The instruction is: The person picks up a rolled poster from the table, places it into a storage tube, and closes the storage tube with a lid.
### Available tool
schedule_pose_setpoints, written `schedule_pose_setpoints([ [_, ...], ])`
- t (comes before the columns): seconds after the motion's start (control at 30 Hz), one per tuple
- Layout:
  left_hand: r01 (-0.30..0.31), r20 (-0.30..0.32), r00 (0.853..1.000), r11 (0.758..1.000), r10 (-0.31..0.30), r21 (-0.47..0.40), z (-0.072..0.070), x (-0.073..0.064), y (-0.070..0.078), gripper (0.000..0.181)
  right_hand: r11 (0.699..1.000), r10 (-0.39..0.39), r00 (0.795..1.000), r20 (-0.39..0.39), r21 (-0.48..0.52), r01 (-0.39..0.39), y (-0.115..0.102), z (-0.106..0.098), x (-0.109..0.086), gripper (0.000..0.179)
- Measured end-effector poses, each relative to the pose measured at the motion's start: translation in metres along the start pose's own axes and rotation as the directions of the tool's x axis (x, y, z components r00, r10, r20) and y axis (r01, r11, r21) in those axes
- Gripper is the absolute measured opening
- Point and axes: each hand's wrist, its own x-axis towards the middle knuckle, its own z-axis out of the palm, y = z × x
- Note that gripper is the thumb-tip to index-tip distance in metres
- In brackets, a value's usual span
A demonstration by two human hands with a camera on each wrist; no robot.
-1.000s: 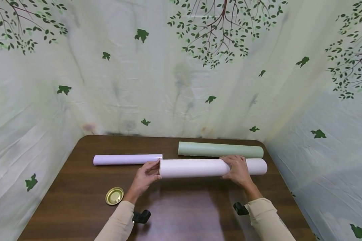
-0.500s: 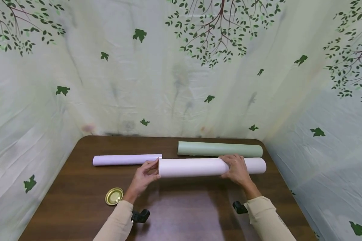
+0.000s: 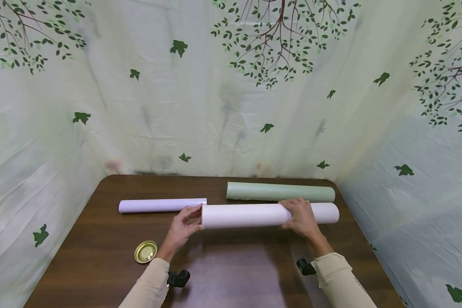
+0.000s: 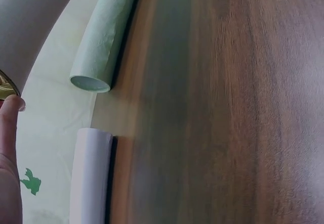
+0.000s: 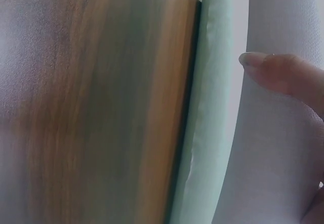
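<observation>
A thick white tube (image 3: 246, 215) is held level above the table by both hands. My left hand (image 3: 182, 229) grips its left end, thumb at the lower edge and fingers at the upper. In the left wrist view a gold metal piece (image 4: 6, 88) shows inside that end, beside my fingertip. My right hand (image 3: 302, 219) holds the tube right of its middle, fingers over the top and thumb below. On the table a round gold lid (image 3: 146, 251) lies near my left wrist.
A pale green tube (image 3: 281, 191) lies at the back right of the brown wooden table (image 3: 92, 252). To its left is a thinner lilac-white tube (image 3: 161, 205). A leaf-patterned cloth (image 3: 150, 107) hangs behind and at both sides.
</observation>
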Motion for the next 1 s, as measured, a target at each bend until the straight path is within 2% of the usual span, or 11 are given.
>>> schedule_pose_setpoints([
  [0.27, 0.015, -0.017, 1.000, 1.000, -0.015, 0.026, -0.004, 0.003, -0.001, 0.067, 1.000, 0.012, 1.000, -0.003, -0.010, -0.012, -0.003, 0.001, 0.001, 0.073],
  [0.6, 0.030, -0.040, 0.999, 1.000, -0.030, 0.001, -0.006, 0.004, -0.004, 0.067, 1.000, -0.005, 1.000, -0.014, -0.008, 0.005, -0.003, 0.001, 0.004, 0.074],
  [0.77, 0.028, 0.038, 0.999, 1.000, -0.027, -0.006, -0.009, 0.003, -0.001, 0.065, 0.999, -0.033, 0.999, -0.017, -0.036, 0.032, -0.002, 0.002, 0.001, 0.074],
  [0.9, 0.096, 0.099, 0.991, 0.995, -0.094, -0.009, -0.013, 0.006, 0.004, 0.066, 0.997, -0.056, 0.998, -0.025, -0.057, 0.054, -0.001, 0.003, -0.003, 0.074],
  [1.0, 0.148, 0.132, 0.980, 0.988, -0.151, 0.035, -0.014, 0.010, 0.008, 0.069, 0.996, -0.052, 0.999, -0.017, -0.080, 0.050, 0.000, 0.003, -0.005, 0.074],
])
